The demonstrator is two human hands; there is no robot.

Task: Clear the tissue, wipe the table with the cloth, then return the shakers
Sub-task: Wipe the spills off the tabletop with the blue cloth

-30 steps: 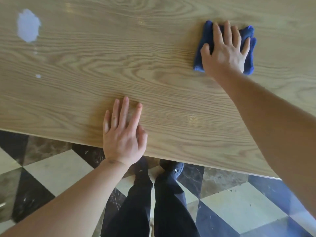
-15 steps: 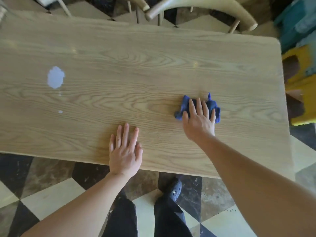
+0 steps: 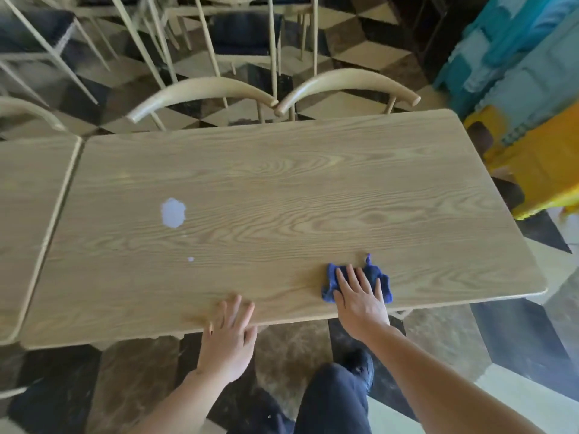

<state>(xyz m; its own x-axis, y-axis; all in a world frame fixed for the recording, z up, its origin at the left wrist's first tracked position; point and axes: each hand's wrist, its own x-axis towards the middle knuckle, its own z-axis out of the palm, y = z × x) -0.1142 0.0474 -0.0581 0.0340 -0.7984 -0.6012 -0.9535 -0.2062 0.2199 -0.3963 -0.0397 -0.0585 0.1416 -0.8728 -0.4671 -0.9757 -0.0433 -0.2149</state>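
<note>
Step in hand: wiping, approx. midway I think. The right hand [image 3: 360, 300] lies flat, fingers straight, pressing the blue cloth [image 3: 374, 274] on the desk [image 3: 313, 189] near the front edge. The left hand [image 3: 230, 333] is open, fingertips resting on the edge, holding nothing. Next move should go left, to the pale spill [image 3: 173, 212] and small drop [image 3: 190, 259]. Cloth looks soft, crumpled; desk is smooth wood grain w/ rounded corners. No tissue or shakers in view.

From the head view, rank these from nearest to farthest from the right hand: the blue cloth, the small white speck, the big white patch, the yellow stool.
1. Blue cloth: under the right hand, near the table's front edge.
2. Small white speck: on the table, to the hand's left.
3. Big white patch: left and farther back.

Yellow stool: off the table's far right; too close to the patch's distance to rank.
</note>
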